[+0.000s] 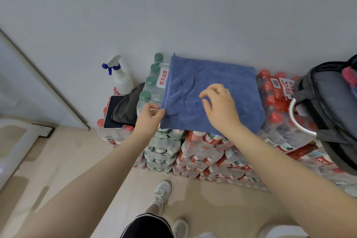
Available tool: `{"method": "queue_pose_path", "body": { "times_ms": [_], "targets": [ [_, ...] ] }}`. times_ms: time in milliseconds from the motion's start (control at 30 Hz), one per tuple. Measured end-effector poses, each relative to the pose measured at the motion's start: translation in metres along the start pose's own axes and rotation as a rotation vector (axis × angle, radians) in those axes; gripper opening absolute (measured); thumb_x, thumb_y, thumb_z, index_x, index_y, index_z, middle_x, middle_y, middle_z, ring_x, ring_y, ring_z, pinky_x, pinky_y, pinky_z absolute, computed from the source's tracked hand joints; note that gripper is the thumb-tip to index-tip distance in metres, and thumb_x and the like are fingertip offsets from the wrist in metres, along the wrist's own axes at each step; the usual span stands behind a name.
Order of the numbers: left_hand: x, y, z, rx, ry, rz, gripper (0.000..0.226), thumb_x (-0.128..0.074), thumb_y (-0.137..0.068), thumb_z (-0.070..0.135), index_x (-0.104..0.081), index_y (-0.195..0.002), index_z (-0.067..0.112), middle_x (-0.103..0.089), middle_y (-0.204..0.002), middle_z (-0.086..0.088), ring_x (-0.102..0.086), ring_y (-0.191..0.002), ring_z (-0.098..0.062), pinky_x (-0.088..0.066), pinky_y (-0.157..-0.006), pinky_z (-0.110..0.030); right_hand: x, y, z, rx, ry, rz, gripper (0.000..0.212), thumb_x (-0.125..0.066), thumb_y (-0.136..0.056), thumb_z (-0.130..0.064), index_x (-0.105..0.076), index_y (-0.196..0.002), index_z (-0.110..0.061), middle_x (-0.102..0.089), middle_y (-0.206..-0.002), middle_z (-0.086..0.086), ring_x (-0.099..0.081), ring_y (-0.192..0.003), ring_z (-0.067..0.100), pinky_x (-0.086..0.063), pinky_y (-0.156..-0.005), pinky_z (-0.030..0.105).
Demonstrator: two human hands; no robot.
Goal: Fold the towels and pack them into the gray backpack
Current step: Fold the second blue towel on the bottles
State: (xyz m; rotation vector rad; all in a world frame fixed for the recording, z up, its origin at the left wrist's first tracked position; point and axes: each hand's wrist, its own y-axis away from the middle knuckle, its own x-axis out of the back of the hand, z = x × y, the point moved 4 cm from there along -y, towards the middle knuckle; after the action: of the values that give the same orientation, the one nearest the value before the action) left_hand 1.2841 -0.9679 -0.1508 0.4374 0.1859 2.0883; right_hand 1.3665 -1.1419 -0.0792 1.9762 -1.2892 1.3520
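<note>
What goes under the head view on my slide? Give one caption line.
Left hand pinches the folded blue terry towel's near corner atop shrink-wrapped water bottle packs; right hand hovers above.

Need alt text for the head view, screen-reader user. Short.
A person's left hand pinches the near left corner of a folded blue towel lying on stacked packs of bottled water, while the right hand hovers over it with fingers loosely curled. A gray backpack stands open at the right; a spray bottle and phone sit at the left.

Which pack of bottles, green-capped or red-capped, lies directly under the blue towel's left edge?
The green-capped pack: its caps show just left of the blue towel. The red-capped pack sits to the towel's right.
</note>
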Motion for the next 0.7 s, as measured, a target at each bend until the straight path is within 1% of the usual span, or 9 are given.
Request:
{"method": "queue_pose_path", "body": {
  "times_ms": [67, 133, 267, 367, 433, 533, 567, 633, 700],
  "targets": [
    [0.0, 0.001, 0.008, -0.12, -0.101, 0.021, 0.01, -0.054, -0.091, 0.023, -0.047, -0.09, 0.015, -0.056, -0.086, 0.009, -0.052, -0.068, -0.008, -0.04, -0.058, -0.022, -0.019, -0.025, -0.026, 0.151, -0.017, -0.175, 0.024, -0.043, -0.096, -0.015, -0.062, -0.111, -0.013, -0.05, -0.123, 0.005, -0.048, -0.11, 0.025, -0.041, -0.093, 0.039],
    [-0.003, 0.0, 0.01, -0.207, -0.183, 0.015, 0.01, -0.053, -0.092, 0.022, -0.049, -0.088, 0.015, -0.054, -0.084, 0.014, -0.05, -0.065, -0.005, -0.038, -0.057, -0.019, -0.034, -0.049, -0.043, 0.24, 0.083, -0.3, 0.028, -0.039, -0.097, -0.016, -0.059, -0.116, -0.015, -0.048, -0.126, 0.005, -0.049, -0.109, 0.025, -0.044, -0.091, 0.042],
    [-0.006, -0.007, 0.008, -0.215, -0.212, 0.021, 0.019, -0.053, -0.092, 0.025, -0.053, -0.075, 0.016, -0.053, -0.072, 0.012, -0.045, -0.058, -0.004, -0.033, -0.053, -0.013, -0.05, -0.085, -0.049, 0.33, 0.238, -0.469, 0.028, -0.041, -0.095, -0.013, -0.058, -0.117, -0.02, -0.045, -0.125, 0.003, -0.051, -0.106, 0.025, -0.047, -0.084, 0.04],
    [-0.008, -0.012, 0.008, -0.199, -0.216, -0.014, 0.034, -0.054, -0.091, 0.021, -0.045, -0.059, 0.018, -0.045, -0.057, 0.006, -0.039, -0.052, -0.005, -0.03, -0.049, -0.015, -0.053, -0.099, -0.049, 0.434, 0.378, -0.486, 0.021, -0.046, -0.091, -0.011, -0.055, -0.109, -0.019, -0.045, -0.123, 0.001, -0.051, -0.108, 0.025, -0.045, -0.075, 0.035],
    [-0.007, -0.014, 0.007, -0.177, -0.204, -0.028, 0.038, -0.056, -0.09, 0.019, -0.042, -0.055, 0.017, -0.04, -0.053, 0.005, -0.038, -0.046, -0.004, -0.03, -0.046, -0.013, -0.057, -0.104, -0.052, 0.478, 0.452, -0.52, 0.015, -0.045, -0.089, -0.011, -0.052, -0.102, -0.015, -0.05, -0.114, 0.004, -0.053, -0.096, 0.027, -0.04, -0.067, 0.034],
    [0.0, -0.017, 0.004, -0.102, -0.157, -0.023, 0.033, -0.06, -0.087, 0.019, -0.047, -0.057, 0.012, -0.043, -0.053, 0.004, -0.041, -0.042, 0.001, -0.03, -0.041, -0.009, -0.056, -0.111, -0.057, 0.49, 0.498, -0.529, 0.005, -0.042, -0.086, -0.012, -0.042, -0.083, -0.016, -0.057, -0.097, 0.006, -0.045, -0.075, 0.024, -0.028, -0.055, 0.029],
    [0.001, -0.017, 0.004, -0.079, -0.141, -0.016, 0.032, -0.061, -0.086, 0.02, -0.047, -0.058, 0.012, -0.044, -0.053, 0.004, -0.042, -0.044, -0.001, -0.031, -0.041, -0.008, -0.055, -0.113, -0.06, 0.512, 0.499, -0.483, 0.01, -0.041, -0.088, -0.012, -0.039, -0.081, -0.019, -0.056, -0.092, 0.004, -0.045, -0.074, 0.024, -0.028, -0.054, 0.029],
    [0.004, -0.018, 0.002, -0.043, -0.104, 0.005, 0.034, -0.062, -0.086, 0.021, -0.045, -0.057, 0.013, -0.043, -0.054, 0.004, -0.039, -0.049, -0.005, -0.033, -0.046, -0.011, -0.05, -0.111, -0.066, 0.568, 0.487, -0.336, 0.011, -0.041, -0.092, -0.013, -0.041, -0.086, -0.022, -0.055, -0.091, 0.001, -0.051, -0.081, 0.027, -0.032, -0.062, 0.033],
    [0.005, -0.019, -0.002, -0.016, -0.054, 0.019, 0.036, -0.062, -0.085, 0.019, -0.042, -0.055, 0.013, -0.04, -0.053, 0.003, -0.038, -0.052, -0.009, -0.033, -0.052, -0.02, -0.053, -0.102, -0.065, 0.544, 0.464, -0.256, 0.011, -0.043, -0.093, -0.014, -0.048, -0.102, -0.019, -0.057, -0.103, 0.002, -0.053, -0.094, 0.027, -0.034, -0.072, 0.035]
  ]
}}
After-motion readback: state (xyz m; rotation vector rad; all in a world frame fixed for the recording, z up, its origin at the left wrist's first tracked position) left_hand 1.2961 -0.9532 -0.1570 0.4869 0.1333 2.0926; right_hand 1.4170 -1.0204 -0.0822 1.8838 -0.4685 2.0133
